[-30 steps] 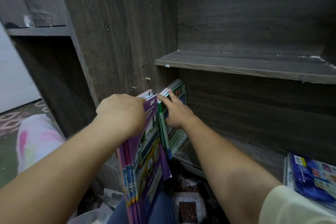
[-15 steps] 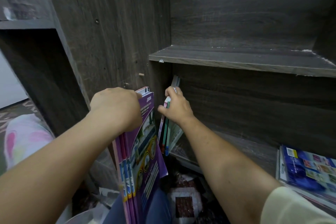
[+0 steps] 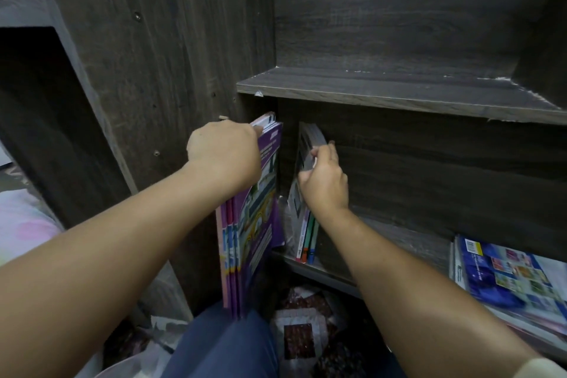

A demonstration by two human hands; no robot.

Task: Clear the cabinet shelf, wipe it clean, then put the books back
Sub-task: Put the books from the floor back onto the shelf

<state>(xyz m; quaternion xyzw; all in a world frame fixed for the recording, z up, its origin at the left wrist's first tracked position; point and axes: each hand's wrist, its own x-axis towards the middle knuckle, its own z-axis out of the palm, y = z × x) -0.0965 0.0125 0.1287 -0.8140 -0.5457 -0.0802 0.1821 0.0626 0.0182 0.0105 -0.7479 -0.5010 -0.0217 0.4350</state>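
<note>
Dark wooden lower shelf (image 3: 399,233) holds thin books (image 3: 306,236) gripped by right hand (image 3: 325,184); left hand (image 3: 225,156) clasps purple books (image 3: 257,224) in front

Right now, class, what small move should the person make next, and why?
Probably lift the purple books in the left hand onto the lower shelf, beside the thin books the right hand steadies upright; a gap shows there.

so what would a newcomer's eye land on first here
Two bare arms reach into a dark wooden cabinet: the left hand grips a bundle of purple books upright at the centre. Beside it the right hand holds a few thin books standing on the lower shelf, and a blue-covered stack lies flat at far right.
</note>
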